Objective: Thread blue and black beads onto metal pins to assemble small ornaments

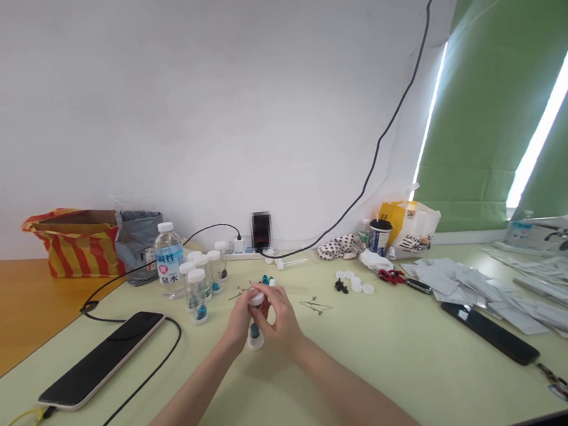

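Note:
My left hand [237, 326] and my right hand [280, 317] meet above the pale green desk mat [378, 358], both closed around a small vial with a white cap [257, 298]. My fingers hide most of its body. Just below my hands, a white-based piece with a teal part [255, 338] stands on the mat, partly hidden. To the left stand several clear capped vials with teal bits inside [198, 295]. Thin dark wire pieces [316, 307] lie to the right of my right hand.
Small black parts [341, 286] and white caps [356, 286] lie to the right. Two phones [101, 359] [490, 332] flank me, near a water bottle [169, 261], power strip [240, 255], red-handled scissors [390, 276] and a spread of paper packets [472, 288].

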